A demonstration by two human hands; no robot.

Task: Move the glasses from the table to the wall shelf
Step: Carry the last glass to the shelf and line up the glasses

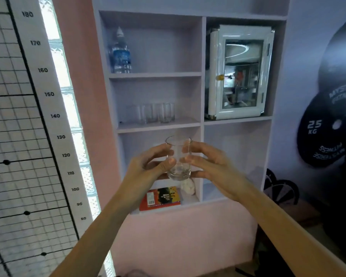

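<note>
The left hand point(148, 164) and right hand point(210, 166) pinch a clear, empty drinking tumbler point(178, 157) between their fingers, upright before the pale lilac wall shelf point(158, 125), probably to steady it. Three matching glasses point(150, 113) already stand above.

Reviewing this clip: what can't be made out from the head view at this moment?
- Table: out of frame, so any remaining glasses cannot be seen.
- Clear drinking glasses on the middle shelf: transparent and blurred; about three, exact count uncertain.
- Orange book on the bottom shelf: title too small and blurred.
- White glass-door cabinet: reflections hide its contents.
- Pale object beside the book: partly hidden by the held clear tumbler.
</note>
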